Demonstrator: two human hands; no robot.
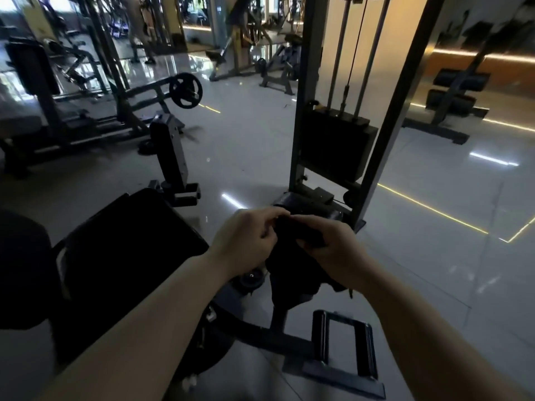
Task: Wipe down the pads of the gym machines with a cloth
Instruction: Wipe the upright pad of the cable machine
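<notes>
One black seat pad [127, 247] at left, then two hands mid-frame, left hand [246, 241] and right hand [333, 241] both pinching one dark crumpled cloth [289, 270] hanging between them, one weight stack [335, 146] beyond.

Left hand [246, 241] and right hand [333, 244] both grip a dark cloth [292, 264]. The cloth hangs just right of the black seat pad [130, 247]. A weight stack [335, 146] stands beyond the pad.

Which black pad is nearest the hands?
The small roller pad just beyond both hands, at the weight stack's base. The big seat pad sits further left; the upright pad stands farther off.
</notes>
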